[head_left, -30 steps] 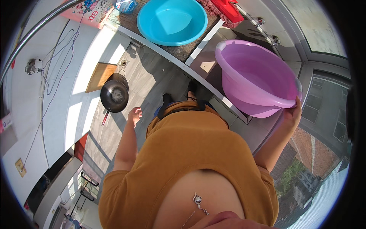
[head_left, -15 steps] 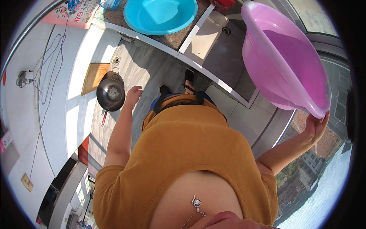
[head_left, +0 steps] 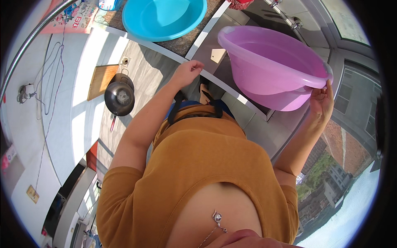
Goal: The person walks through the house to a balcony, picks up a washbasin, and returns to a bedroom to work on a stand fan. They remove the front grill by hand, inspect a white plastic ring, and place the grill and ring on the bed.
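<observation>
My right hand (head_left: 321,103) grips the near right rim of a large pink plastic basin (head_left: 264,76), with fingers curled over its lip. The basin is tilted, its hollow showing, over the recessed tiled sink area at the far right. My left hand (head_left: 187,73) is raised near the counter's front edge, left of the basin and apart from it. Its fingers are loosely bent, and I see nothing in them. A round blue basin (head_left: 136,18) sits on the speckled counter just beyond my left hand.
A tap (head_left: 296,23) is on the wall behind the pink basin. A white-edged ledge (head_left: 225,82) borders the sink area. On the left, a dark wok (head_left: 119,99) and a wooden board (head_left: 99,80) are down by the wall. A window frame (head_left: 351,51) stands at right.
The pink basin has moved left and down over the sink area, turning more level, with my right hand on its rim. My left hand has risen to the right, toward the basin.
</observation>
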Motion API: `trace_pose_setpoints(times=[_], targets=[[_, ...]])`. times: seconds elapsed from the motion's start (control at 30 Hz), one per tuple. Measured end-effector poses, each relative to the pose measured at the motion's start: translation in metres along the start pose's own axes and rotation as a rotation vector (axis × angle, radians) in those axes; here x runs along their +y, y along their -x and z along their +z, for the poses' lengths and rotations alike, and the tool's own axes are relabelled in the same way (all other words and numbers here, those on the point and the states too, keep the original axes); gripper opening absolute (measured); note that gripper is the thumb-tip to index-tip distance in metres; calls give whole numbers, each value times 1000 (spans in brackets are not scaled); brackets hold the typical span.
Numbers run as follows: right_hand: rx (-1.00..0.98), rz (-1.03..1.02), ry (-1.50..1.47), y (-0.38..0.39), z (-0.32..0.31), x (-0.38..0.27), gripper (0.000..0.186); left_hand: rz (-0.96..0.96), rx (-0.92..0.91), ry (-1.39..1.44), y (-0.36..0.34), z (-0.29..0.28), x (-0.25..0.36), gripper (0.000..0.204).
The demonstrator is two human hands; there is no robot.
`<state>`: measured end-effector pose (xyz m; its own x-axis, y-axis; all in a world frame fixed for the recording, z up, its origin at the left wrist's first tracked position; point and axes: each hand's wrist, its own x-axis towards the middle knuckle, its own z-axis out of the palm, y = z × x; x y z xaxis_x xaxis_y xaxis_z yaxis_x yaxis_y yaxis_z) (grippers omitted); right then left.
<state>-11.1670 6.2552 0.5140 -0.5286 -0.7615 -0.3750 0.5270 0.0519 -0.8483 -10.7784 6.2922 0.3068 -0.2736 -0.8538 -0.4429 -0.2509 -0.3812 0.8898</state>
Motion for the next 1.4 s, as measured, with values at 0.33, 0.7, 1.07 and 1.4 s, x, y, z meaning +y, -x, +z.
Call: trace_pose_setpoints(times=[0.33, 0.7, 1.07, 1.4], targets=[[-30, -77, 193, -85, -45, 107, 12, -131, 67, -162, 0, 16, -6, 23], [62, -281, 455, -72, -15, 107, 15, -171, 92, -23, 30, 28, -34, 21], [139, -353, 455, -76, 21, 113, 13, -155, 103, -43, 61, 28, -52, 21], [132, -333, 299, -154, 62, 130, 18, 70, 11, -89, 15, 11, 16, 50]])
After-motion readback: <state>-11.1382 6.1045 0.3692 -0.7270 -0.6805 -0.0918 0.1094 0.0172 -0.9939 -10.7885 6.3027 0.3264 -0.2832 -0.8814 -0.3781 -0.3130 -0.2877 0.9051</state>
